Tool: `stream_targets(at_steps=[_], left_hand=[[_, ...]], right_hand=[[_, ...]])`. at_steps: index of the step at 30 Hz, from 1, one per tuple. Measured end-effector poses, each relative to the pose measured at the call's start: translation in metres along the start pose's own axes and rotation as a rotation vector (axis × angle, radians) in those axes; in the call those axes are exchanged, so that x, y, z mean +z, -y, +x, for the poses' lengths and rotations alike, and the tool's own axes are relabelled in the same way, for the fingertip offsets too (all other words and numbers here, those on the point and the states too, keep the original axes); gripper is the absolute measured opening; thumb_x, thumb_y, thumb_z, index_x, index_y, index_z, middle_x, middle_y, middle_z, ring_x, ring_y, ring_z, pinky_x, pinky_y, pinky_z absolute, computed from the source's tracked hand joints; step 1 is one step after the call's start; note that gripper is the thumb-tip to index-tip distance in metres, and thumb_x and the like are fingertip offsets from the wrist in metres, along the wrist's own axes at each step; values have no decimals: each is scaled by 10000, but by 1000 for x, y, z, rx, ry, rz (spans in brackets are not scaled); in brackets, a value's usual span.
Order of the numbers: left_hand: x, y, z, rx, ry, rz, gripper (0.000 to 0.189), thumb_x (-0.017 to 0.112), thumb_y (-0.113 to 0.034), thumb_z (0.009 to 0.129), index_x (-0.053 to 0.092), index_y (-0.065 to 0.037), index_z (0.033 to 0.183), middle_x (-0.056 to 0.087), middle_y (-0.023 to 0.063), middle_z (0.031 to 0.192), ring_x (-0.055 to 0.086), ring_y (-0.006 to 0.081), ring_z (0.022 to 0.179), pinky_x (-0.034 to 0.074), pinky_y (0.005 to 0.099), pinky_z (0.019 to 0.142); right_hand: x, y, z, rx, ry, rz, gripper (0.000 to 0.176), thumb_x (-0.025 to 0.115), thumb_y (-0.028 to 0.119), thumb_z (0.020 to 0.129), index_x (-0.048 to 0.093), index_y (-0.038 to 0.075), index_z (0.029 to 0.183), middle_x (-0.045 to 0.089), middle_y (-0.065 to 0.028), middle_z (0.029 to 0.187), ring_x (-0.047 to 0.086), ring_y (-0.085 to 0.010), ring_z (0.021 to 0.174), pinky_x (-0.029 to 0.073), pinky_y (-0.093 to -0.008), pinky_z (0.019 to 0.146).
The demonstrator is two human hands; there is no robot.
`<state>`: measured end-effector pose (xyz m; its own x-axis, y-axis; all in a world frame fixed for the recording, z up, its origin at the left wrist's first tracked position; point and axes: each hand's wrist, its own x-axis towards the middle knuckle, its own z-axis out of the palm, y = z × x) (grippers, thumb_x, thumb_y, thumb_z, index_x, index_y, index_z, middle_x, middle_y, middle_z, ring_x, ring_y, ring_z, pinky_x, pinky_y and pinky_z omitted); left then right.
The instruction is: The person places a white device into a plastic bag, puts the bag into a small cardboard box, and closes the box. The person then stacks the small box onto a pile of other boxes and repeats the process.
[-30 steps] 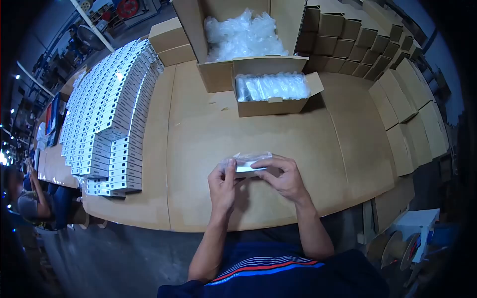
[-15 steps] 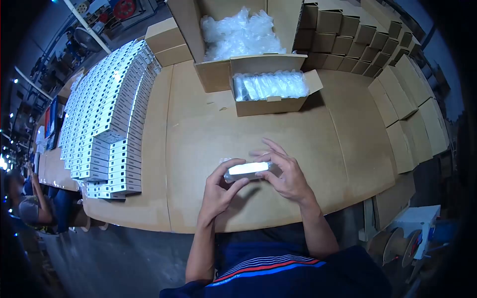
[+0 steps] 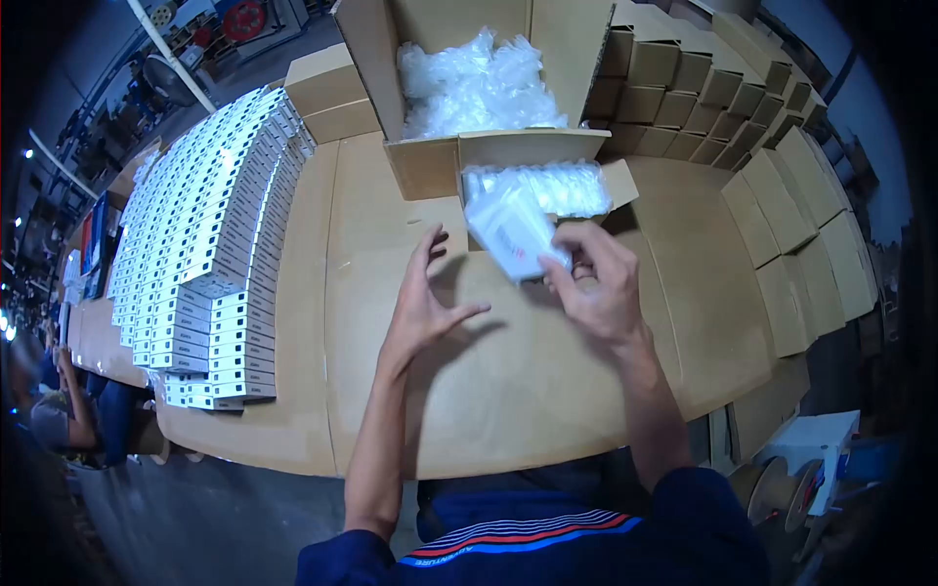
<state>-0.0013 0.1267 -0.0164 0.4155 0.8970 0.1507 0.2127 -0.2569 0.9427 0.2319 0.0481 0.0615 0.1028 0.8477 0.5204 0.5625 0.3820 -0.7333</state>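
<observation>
My right hand (image 3: 601,283) grips a flat white box in a clear plastic bag (image 3: 515,234) by its right edge, tilted above the table. Just behind the bagged box stands a small open carton (image 3: 537,148), holding a row of bubble-wrapped packs (image 3: 562,188); the bagged box hides part of its front. To the left, my left hand (image 3: 425,303) is over the table with thumb and fingers spread, holding nothing.
Stacked small white boxes (image 3: 210,244) fill the table's left side. A large open carton (image 3: 425,171) at the back holds loose clear plastic bags (image 3: 479,83). Folded brown cartons (image 3: 674,88) are stacked at the back right, more (image 3: 801,225) along the right edge. A seated person (image 3: 73,415) is at far left.
The bagged white box has moved up and away from me, toward the small carton, in my right hand. My left hand has let go of it and opened.
</observation>
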Motion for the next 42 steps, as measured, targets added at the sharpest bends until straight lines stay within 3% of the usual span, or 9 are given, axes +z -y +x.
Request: stream_targets(at_steps=[3, 9, 13, 21, 22, 25, 26, 33, 42], left_hand=[[10, 33, 49, 141, -55, 124, 1302, 1013, -198, 588, 219, -72, 1613, 399, 166, 1566, 408, 344, 1455, 386, 516, 1185], [34, 63, 112, 312, -44, -113, 1387, 1024, -288, 569, 159, 50, 1599, 435, 269, 1520, 462, 351, 1414, 407, 453, 1166], [41, 56, 112, 310, -178, 48, 1261, 995, -251, 608, 243, 44, 1576, 453, 265, 1507, 473, 379, 1403, 421, 452, 1150], [46, 64, 110, 252, -203, 35, 1076, 921, -210, 712, 298, 14, 1562, 462, 245, 1507, 475, 393, 1398, 424, 456, 1141], [45, 63, 110, 255, -206, 34, 1055, 909, -205, 728, 300, 14, 1561, 461, 245, 1507, 476, 392, 1397, 424, 456, 1140], [42, 61, 110, 237, -180, 46, 1009, 882, -199, 760, 306, 18, 1560, 462, 247, 1505, 477, 393, 1396, 423, 455, 1142], [45, 77, 115, 276, -201, 64, 1045, 903, -217, 732, 312, 19, 1560, 466, 246, 1502, 476, 396, 1395, 421, 454, 1142], [43, 74, 113, 221, -157, 0, 1185, 949, -324, 646, 295, 1, 1580, 461, 250, 1505, 475, 404, 1391, 435, 461, 1126], [40, 65, 109, 236, -125, 21, 1108, 940, -245, 701, 299, 32, 1562, 482, 243, 1473, 510, 370, 1363, 430, 438, 1127]], right_hand=[[34, -7, 29, -53, -271, 113, 307, 749, -19, 873, 654, -11, 1165, 678, -139, 1008, 715, -223, 757, 607, -295, 564], [77, -20, 50, -178, -318, -175, 384, 737, -1, 887, 638, 12, 1258, 668, -168, 1018, 708, -312, 793, 616, -375, 603], [88, -39, 47, -168, -277, -296, 371, 739, 0, 890, 660, -11, 1252, 682, -165, 991, 688, -241, 744, 573, -340, 547], [104, -36, 63, 92, 25, -540, 314, 701, 43, 894, 655, -45, 1193, 673, -242, 958, 687, -439, 785, 553, -514, 682], [109, -37, 70, 261, 167, -631, 310, 693, 123, 914, 662, -30, 1183, 664, -219, 1045, 683, -413, 918, 540, -514, 770], [107, -29, 70, 136, 166, -731, 289, 638, 163, 928, 630, -32, 1142, 631, -175, 1151, 617, -391, 1181, 503, -513, 953], [104, -24, 67, 199, 223, -683, 464, 661, 292, 941, 613, -25, 1277, 563, -180, 1340, 443, -365, 1378, 366, -559, 1107], [111, -57, 42, -74, 223, -822, 761, 615, 528, 963, 507, -47, 1450, 436, -206, 1551, 305, -404, 1485, 140, -759, 1159], [94, -52, 42, -142, 233, -740, 830, 672, 533, 922, 478, -80, 1446, 432, -233, 1565, 267, -398, 1537, 155, -668, 1214]])
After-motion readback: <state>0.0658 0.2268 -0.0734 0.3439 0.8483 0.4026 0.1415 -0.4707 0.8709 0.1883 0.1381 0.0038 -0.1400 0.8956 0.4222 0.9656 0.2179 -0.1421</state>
